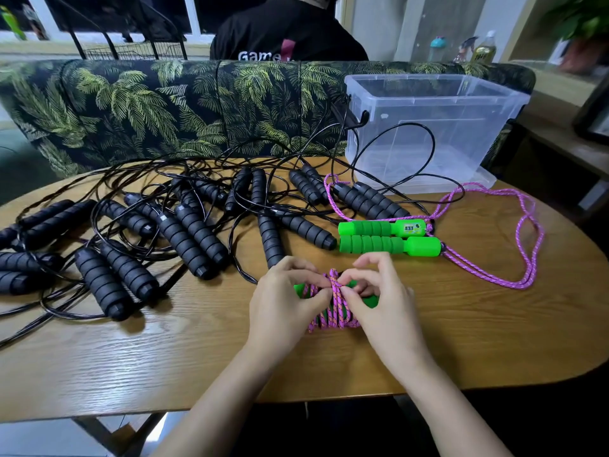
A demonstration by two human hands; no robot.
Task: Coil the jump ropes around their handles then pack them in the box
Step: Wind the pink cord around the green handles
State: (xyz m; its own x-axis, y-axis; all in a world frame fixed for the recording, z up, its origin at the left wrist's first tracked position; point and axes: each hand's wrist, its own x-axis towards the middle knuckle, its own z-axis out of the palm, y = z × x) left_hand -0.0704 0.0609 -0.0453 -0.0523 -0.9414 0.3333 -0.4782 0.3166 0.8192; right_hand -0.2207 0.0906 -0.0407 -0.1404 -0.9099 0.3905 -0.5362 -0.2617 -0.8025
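Note:
A pink jump rope [333, 311] is wound around a pair of green handles [370, 300] on the wooden table [164, 357], near its front edge. My left hand [286, 305] and my right hand [382, 301] both pinch the pink cord at the top of the coil. Just behind lies a second pair of green handles [389, 237] side by side, their pink rope [514, 245] lying loose to the right. Several black jump ropes [184, 232] with foam handles lie tangled across the left and middle of the table. The clear plastic box [428, 127] stands open at the back right.
A palm-print sofa back [164, 107] runs behind the table, with a person in a black shirt [286, 31] beyond it. Bottles [482, 47] stand on a ledge at the back right. A flat clear lid [484, 183] lies under the box.

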